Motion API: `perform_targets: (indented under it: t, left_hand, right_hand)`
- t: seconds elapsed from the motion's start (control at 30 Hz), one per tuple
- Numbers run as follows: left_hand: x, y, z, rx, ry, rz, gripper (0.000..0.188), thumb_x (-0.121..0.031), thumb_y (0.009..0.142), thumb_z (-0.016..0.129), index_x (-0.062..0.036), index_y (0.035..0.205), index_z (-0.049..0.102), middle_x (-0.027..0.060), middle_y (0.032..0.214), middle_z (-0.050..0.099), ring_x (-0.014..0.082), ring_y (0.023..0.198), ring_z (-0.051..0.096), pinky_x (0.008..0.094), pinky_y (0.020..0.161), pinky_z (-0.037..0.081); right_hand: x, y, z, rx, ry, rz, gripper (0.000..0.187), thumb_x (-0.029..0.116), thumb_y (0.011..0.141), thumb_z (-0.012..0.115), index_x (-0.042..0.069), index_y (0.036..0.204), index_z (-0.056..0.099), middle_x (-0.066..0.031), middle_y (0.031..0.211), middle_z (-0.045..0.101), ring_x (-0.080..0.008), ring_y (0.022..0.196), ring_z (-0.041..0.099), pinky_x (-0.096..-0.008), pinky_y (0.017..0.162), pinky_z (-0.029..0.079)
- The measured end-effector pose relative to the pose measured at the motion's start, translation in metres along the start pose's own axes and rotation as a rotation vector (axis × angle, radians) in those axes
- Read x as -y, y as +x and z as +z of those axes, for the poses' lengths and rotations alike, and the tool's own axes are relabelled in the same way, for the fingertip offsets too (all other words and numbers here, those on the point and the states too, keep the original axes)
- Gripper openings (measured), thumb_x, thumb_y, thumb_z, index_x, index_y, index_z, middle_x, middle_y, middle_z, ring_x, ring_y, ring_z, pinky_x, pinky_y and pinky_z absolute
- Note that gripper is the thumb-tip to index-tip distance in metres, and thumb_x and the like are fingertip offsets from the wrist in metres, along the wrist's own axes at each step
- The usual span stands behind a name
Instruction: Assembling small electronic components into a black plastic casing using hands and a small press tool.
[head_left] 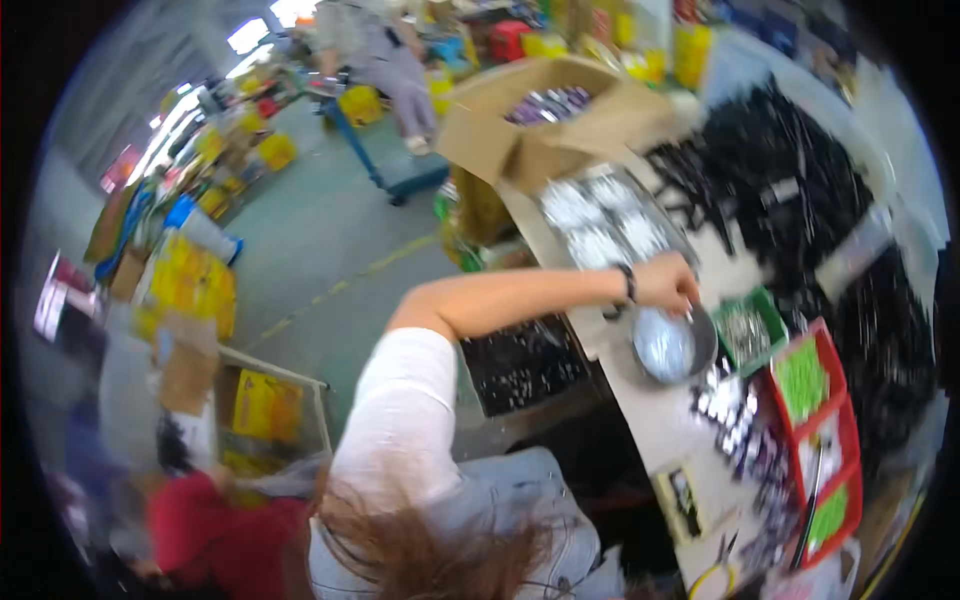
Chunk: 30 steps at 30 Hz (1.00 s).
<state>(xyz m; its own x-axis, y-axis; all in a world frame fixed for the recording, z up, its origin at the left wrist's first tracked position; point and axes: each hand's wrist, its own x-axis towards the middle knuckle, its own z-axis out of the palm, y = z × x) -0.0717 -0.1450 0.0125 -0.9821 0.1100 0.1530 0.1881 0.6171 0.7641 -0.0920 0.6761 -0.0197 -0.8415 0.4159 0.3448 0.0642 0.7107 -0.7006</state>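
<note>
My left arm, in a white sleeve and with a dark band at the wrist, stretches across to the right. At its end my left hand (664,284) is over the rim of a round metal bowl (708,340), fingers pinched together and pointing down. A small pale bit shows at the fingertips, too blurred to name. Something pale blue and shiny (664,345) fills the bowl. Touching or close beside the bowl is a green bin (760,308) of small metal parts. Silver and purple small pieces (735,415) lie loose below it. My right hand is out of view.
Red bins (848,420) hold green and white pieces. Black strips (800,170) heap behind them. Silver packs (600,220) and an open cardboard box (560,75) stand farther off. Yellow-handled scissors (712,578) lie near. A person (385,70) stands beyond; someone in red (215,525) is lower left.
</note>
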Motion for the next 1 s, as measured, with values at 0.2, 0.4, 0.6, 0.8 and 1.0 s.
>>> perform_targets:
  t: [0.2, 0.4, 0.6, 0.8, 1.0]
  left_hand:
    - [-0.014, -0.029, 0.008, 0.079, 0.039, 0.013, 0.016, -0.017, 0.074, 0.077, -0.0049, 0.085, 0.074, 0.0070, 0.079, 0.070, 0.0149, 0.071, 0.066, 0.0287, 0.063, 0.051]
    - [-0.026, -0.026, 0.041, 0.057, 0.458, 0.274, 0.007, -0.018, 0.071, 0.073, -0.0125, 0.076, 0.074, 0.0049, 0.081, 0.069, 0.0249, 0.084, 0.062, 0.0376, 0.073, 0.049]
    - [-0.008, -0.028, 0.068, 0.045, 0.548, 0.398, 0.005, -0.015, 0.070, 0.072, -0.0136, 0.075, 0.072, 0.0000, 0.075, 0.063, 0.0219, 0.082, 0.057, 0.0355, 0.073, 0.046]
    - [-0.007, -0.034, 0.056, 0.001, 0.275, 0.296, 0.009, -0.017, 0.074, 0.074, -0.0098, 0.079, 0.073, 0.0018, 0.076, 0.067, 0.0231, 0.079, 0.057, 0.0348, 0.074, 0.046]
    - [-0.069, -0.070, 0.058, -0.143, -0.233, 0.112, 0.011, -0.006, 0.076, 0.076, -0.0042, 0.086, 0.075, 0.0047, 0.084, 0.071, 0.0144, 0.081, 0.060, 0.0265, 0.075, 0.046]
  right_hand:
    - [0.040, -0.051, -0.034, 0.107, 0.539, 0.153, 0.042, 0.011, 0.090, 0.060, 0.005, 0.131, 0.052, -0.0069, 0.115, 0.059, -0.0137, 0.093, 0.054, -0.0242, 0.079, 0.043]
    - [0.137, -0.160, 0.004, 0.251, 0.882, 0.208, 0.040, 0.003, 0.090, 0.060, -0.002, 0.128, 0.049, -0.0077, 0.114, 0.057, -0.0100, 0.093, 0.053, -0.0238, 0.082, 0.044]
    - [0.220, -0.201, 0.078, 0.484, 0.953, 0.291, 0.035, 0.000, 0.088, 0.058, -0.002, 0.122, 0.053, -0.0106, 0.121, 0.057, -0.0166, 0.100, 0.056, -0.0285, 0.088, 0.046]
    - [0.295, -0.240, 0.157, 0.797, 0.960, 0.350, 0.024, -0.002, 0.086, 0.059, -0.004, 0.110, 0.060, -0.0116, 0.115, 0.059, -0.0183, 0.101, 0.058, -0.0290, 0.088, 0.047]
    - [0.343, -0.271, 0.200, 0.891, 0.959, 0.081, 0.031, -0.013, 0.076, 0.068, -0.006, 0.106, 0.063, -0.0124, 0.111, 0.060, -0.0195, 0.104, 0.060, -0.0302, 0.093, 0.048]
